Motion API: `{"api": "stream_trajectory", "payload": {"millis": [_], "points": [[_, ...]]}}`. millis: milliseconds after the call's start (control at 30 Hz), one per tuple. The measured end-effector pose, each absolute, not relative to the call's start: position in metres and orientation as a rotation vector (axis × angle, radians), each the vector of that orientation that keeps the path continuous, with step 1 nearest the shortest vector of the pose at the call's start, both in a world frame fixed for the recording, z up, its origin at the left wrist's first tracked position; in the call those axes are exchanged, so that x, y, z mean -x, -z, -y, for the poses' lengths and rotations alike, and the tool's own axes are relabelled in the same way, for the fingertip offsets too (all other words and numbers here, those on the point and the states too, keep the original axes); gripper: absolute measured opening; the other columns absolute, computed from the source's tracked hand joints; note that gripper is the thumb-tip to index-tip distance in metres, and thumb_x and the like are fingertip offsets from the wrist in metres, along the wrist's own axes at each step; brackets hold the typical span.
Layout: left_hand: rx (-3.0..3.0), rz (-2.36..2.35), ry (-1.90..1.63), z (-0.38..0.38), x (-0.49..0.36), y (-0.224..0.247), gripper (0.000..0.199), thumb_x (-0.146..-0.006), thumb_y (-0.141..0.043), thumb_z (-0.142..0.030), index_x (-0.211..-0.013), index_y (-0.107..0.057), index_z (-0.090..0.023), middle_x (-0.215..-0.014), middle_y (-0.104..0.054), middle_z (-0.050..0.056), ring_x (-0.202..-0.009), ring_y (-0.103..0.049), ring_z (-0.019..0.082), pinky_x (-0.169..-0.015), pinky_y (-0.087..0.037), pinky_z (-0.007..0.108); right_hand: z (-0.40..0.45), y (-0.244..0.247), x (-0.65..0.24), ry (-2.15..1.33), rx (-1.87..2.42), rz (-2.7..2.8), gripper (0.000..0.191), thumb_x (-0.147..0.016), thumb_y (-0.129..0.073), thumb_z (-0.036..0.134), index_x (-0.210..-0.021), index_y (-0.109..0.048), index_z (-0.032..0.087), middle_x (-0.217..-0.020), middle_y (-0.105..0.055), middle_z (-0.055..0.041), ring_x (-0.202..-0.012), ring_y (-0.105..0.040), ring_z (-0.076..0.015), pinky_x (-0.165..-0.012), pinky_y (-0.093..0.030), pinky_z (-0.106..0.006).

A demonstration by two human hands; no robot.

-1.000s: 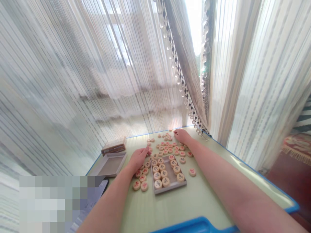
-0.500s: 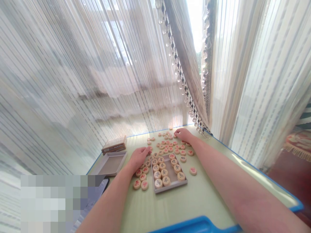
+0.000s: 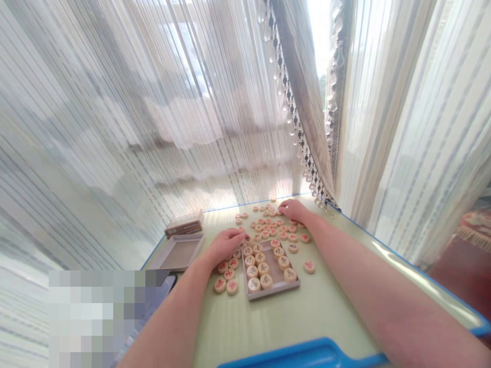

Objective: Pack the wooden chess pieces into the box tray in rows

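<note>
Round wooden Chinese chess pieces with red or black characters [image 3: 283, 235] lie scattered over the table. My left hand [image 3: 225, 243] is just behind the left rear corner of a shallow grey box [image 3: 274, 292], its fingers bent together with the tips on a Chinese chess piece [image 3: 247, 238]. Farther back on the right, my right hand [image 3: 293, 209] has thumb and fingers pinched at another piece [image 3: 279, 213]. In the box, pieces with mostly black characters stand in two columns at left and one at right, with bare floor between. The fingertips are small and partly hidden.
Left of the box lie several red-marked pieces [image 3: 231, 287]. An empty grey box part [image 3: 180, 253] and a flat brown box [image 3: 184, 222] stand at the table's left edge. A blue moulded rim [image 3: 291, 352] borders the front. Curtains [image 3: 215, 128] hang behind.
My left hand has shifted slightly to the right, behind the box's corner. My right hand stays at nearly the same spot. The whole view has tilted and moved a little.
</note>
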State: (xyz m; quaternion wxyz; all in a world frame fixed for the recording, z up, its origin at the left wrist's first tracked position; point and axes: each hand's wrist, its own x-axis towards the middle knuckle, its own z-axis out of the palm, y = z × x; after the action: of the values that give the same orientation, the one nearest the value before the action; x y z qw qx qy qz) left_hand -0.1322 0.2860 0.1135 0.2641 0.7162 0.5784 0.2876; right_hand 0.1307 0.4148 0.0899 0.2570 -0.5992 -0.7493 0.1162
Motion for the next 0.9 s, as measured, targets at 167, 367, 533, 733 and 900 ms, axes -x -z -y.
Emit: {"api": "stream_trajectory", "payload": {"millis": [167,367,533,733,900], "points": [[-1.882,-1.634,-0.787,-0.2876,0.1322,-0.112,0.026,-0.07,-0.049,-0.034,-0.084,-0.069,-0.023,-0.094,-0.067,-0.001,-0.092,-0.058,0.018,-0.085,-0.042,0.026,-0.4154,-0.0897,-0.1313,-0.279,1.624,2.039,0.025,-0.074,-0.049,0.032,-0.086,-0.07,0.023,-0.084,-0.068,-0.0022,-0.073,-0.058,-0.014,-0.063,-0.04,-0.02],[-1.886,-1.612,-0.767,-0.2867,0.1328,-0.1134,0.029,-0.067,-0.052,-0.031,-0.091,-0.067,-0.024,-0.1,-0.065,-0.001,-0.092,-0.057,0.017,-0.083,-0.042,0.025,-0.4144,-0.0904,-0.1311,-0.284,1.628,2.041,0.025,-0.074,-0.049,0.031,-0.086,-0.069,0.023,-0.084,-0.068,-0.0016,-0.071,-0.057,-0.0133,-0.062,-0.04,-0.02],[-1.946,-1.575,-0.714,-0.2832,0.134,-0.1151,0.035,-0.066,-0.056,-0.038,-0.096,-0.066,-0.022,-0.097,-0.064,0.002,-0.083,-0.057,0.018,-0.075,-0.043,0.027,-0.4126,-0.0907,-0.1309,-0.317,1.644,2.026,0.025,-0.075,-0.048,0.032,-0.086,-0.069,0.022,-0.08,-0.068,-0.001,-0.06,-0.056,-0.0106,-0.057,-0.039,-0.019],[-1.66,-1.484,-0.859,-0.2838,0.1367,-0.1177,0.035,-0.069,-0.053,-0.04,-0.095,-0.065,-0.02,-0.103,-0.063,0.003,-0.091,-0.055,0.017,-0.077,-0.042,0.027,-0.4107,-0.0928,-0.1307,-0.335,1.642,2.03,0.024,-0.075,-0.05,0.03,-0.086,-0.069,0.021,-0.076,-0.067,-0.0012,-0.056,-0.055,-0.0099,-0.055,-0.039,-0.019],[-1.604,-1.469,-0.919,-0.286,0.1402,-0.1199,0.03,-0.068,-0.051,-0.031,-0.093,-0.065,-0.021,-0.103,-0.064,0.002,-0.094,-0.053,0.017,-0.081,-0.04,0.028,-0.4125,-0.0926,-0.1308,-0.33,1.635,2.028,0.023,-0.075,-0.05,0.03,-0.085,-0.069,0.021,-0.079,-0.068,-0.002,-0.06,-0.056,-0.011,-0.057,-0.04,-0.019]]}}
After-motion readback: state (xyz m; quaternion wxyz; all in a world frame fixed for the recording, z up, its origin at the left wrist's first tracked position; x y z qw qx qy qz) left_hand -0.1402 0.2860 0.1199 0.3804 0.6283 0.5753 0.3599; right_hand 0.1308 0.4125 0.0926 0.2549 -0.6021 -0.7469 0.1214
